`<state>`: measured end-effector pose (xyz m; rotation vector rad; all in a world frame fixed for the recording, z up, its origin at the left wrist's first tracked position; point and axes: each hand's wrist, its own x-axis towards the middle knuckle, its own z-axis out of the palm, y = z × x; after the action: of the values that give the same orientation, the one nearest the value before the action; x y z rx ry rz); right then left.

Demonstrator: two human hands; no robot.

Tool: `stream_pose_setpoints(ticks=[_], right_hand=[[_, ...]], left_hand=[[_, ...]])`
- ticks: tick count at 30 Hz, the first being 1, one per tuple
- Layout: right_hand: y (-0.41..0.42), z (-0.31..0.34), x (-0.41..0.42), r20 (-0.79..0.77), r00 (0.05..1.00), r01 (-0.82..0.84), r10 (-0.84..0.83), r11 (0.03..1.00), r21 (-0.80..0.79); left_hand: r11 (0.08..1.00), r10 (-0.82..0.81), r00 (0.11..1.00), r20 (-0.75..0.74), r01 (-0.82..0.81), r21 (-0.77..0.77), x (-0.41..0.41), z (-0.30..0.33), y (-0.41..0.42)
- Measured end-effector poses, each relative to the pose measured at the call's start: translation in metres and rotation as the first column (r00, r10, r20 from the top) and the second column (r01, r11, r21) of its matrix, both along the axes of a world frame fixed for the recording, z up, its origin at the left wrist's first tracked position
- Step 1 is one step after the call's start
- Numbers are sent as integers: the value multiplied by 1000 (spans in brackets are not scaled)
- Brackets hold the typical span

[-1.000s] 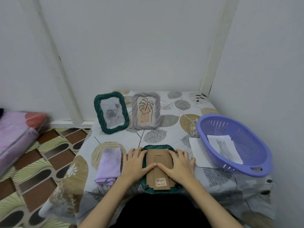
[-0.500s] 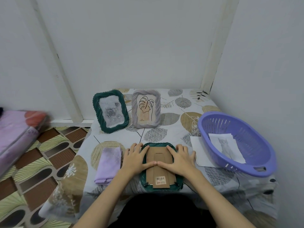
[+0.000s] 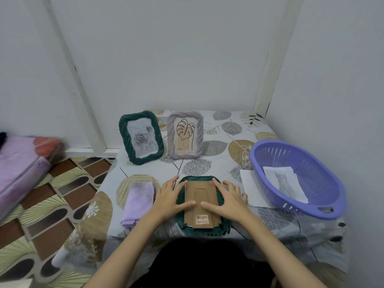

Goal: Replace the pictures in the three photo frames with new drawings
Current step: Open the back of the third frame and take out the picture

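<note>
Both hands pressing the backing onto the face-down frame, barely any change from a second ago

Compared with a moment back, the left hand (image 3: 169,199) and right hand (image 3: 225,199) have only slid a touch on the brown backing (image 3: 200,202); thumbs nearly meet at its middle, each grip flat and open, holding nothing, just pushing down. My guess is the backing is being seated or worked loose, so this green frame (image 3: 221,224) isn't finished. It lies face down on the worktop (image 3: 218,163). Behind it stand another green frame (image 3: 141,137) and a grey frame (image 3: 185,135), both with pictures in. Right of it, the purple basket (image 3: 324,204) holds a cat drawing (image 3: 285,183), with a blank sheet (image 3: 250,190) just beside it. Left of it is a lilac cloth (image 3: 138,201).
</note>
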<state>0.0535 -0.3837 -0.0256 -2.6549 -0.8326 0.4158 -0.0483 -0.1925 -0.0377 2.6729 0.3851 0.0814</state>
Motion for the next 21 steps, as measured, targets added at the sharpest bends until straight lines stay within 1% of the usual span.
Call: stream_pose_setpoints(ticks=[3, 5, 6, 8, 13, 21], right_hand=[[-26, -3, -16, -12, 999, -50, 50, 999, -7], [-38, -6, -26, 2, 996, -84, 84, 996, -14], [-41, -6, -29, 10, 995, -98, 99, 995, -12], [-39, -6, -31, 27, 995, -99, 99, 995, 15], [-36, -12, -29, 113, 994, -17, 0, 989, 148], [-44, -23, -37, 102, 995, -8, -19, 966, 259]], left_hand=[[984, -118, 993, 0, 117, -137, -26, -2, -1], [969, -199, 980, -10, 195, -150, -39, -6, -1], [966, -214, 977, -4, 211, -149, -42, -8, 0], [966, -191, 981, 39, 195, -169, -44, -12, -1], [962, -80, 978, 193, 126, -241, -44, -19, -8], [946, -73, 968, 241, 144, -291, -44, -24, -14]])
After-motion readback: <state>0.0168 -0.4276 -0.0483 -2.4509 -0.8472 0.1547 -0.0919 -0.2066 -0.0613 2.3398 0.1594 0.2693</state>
